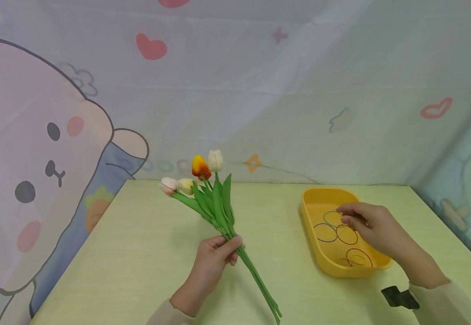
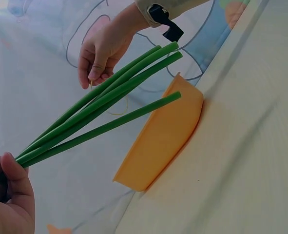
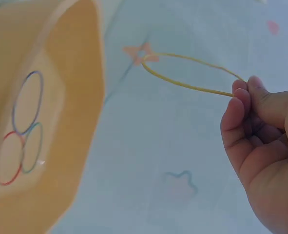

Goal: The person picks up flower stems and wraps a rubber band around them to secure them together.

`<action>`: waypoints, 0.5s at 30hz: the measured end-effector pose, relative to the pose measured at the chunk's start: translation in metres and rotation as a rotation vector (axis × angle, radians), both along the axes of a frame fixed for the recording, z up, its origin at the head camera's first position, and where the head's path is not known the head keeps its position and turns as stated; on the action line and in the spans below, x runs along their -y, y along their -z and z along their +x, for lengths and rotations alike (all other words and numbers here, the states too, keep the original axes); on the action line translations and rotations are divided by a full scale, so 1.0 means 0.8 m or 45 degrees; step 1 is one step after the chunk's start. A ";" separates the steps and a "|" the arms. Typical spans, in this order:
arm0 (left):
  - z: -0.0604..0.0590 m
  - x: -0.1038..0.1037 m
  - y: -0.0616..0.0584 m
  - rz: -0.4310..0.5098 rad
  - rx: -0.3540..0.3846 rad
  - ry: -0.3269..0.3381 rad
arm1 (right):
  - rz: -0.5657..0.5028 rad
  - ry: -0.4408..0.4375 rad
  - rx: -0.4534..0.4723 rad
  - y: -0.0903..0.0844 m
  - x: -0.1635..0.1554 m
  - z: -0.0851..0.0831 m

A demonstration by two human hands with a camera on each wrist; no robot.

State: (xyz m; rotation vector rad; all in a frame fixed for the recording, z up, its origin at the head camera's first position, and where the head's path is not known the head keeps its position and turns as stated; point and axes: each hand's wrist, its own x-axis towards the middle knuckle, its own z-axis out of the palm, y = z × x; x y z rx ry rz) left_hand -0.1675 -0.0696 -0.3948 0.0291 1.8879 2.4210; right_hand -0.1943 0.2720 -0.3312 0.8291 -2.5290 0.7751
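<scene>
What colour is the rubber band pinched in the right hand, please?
Yellow; the rubber band shows best in the right wrist view.

I see two bare hands, no gloves, rings or watches. The left hand (image 1: pixel 215 257) emerges from a light beige sleeve (image 1: pixel 166 316) cuffed at the wrist, at 6 o'clock in the head view. The right hand (image 1: pixel 371 225) emerges from a matching beige sleeve (image 1: pixel 442 302) at 4 o'clock. A small black clip-like fitting (image 1: pixel 399 298) sits at the right cuff; the left wrist view shows it at 12 o'clock.
</scene>
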 end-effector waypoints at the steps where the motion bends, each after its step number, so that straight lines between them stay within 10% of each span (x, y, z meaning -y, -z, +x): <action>1: -0.001 0.001 -0.001 0.006 -0.001 -0.006 | -0.004 -0.022 -0.050 -0.003 0.002 0.002; 15: -0.005 0.016 -0.017 0.121 -0.047 -0.097 | -0.105 -0.361 -0.323 -0.025 0.054 0.036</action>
